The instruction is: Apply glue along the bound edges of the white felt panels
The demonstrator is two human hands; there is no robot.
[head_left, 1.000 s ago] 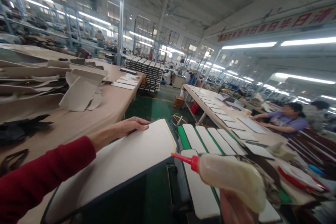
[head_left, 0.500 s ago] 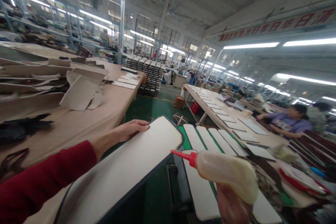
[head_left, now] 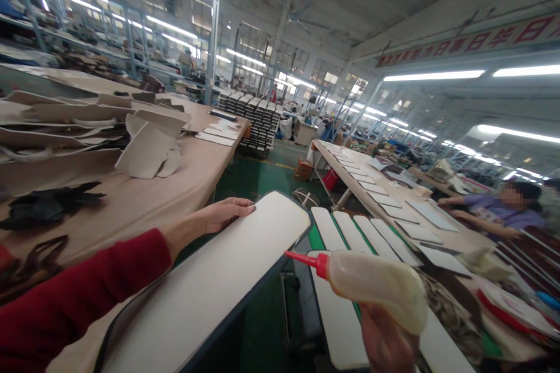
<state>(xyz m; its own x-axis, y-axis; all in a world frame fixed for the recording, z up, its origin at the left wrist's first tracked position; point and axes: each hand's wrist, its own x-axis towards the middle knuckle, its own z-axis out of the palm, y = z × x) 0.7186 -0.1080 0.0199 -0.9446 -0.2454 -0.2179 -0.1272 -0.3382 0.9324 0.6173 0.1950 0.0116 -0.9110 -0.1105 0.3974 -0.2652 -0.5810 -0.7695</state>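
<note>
My left hand [head_left: 227, 214] grips the far long edge of a long white panel [head_left: 219, 271] with dark edging and rounded corners, fingers wrapped over that edge. The panel slants from lower left up to the middle. In my right hand [head_left: 387, 335] is a squeeze bottle [head_left: 376, 285] of cloudy yellowish liquid, lying nearly level. Its red nozzle [head_left: 306, 259] points left, the tip at the panel's near edge below the far right corner. Whether the tip touches the edge I cannot tell. A thin yellowish line shows along the panel's end.
Below on the right, several white panels [head_left: 339, 320] lie on a green surface. A brown-covered table [head_left: 175, 210] at left carries stacked beige pieces [head_left: 151, 145]. The right table [head_left: 437, 204] bears rows of panels; a person in purple [head_left: 499, 210] works beside it. A panel stack [head_left: 251, 122] stands behind.
The surroundings have shifted right in view as the head turned slightly left. Relative to the white panel, the nozzle tip has slid a little along the near edge, away from the far corner.
</note>
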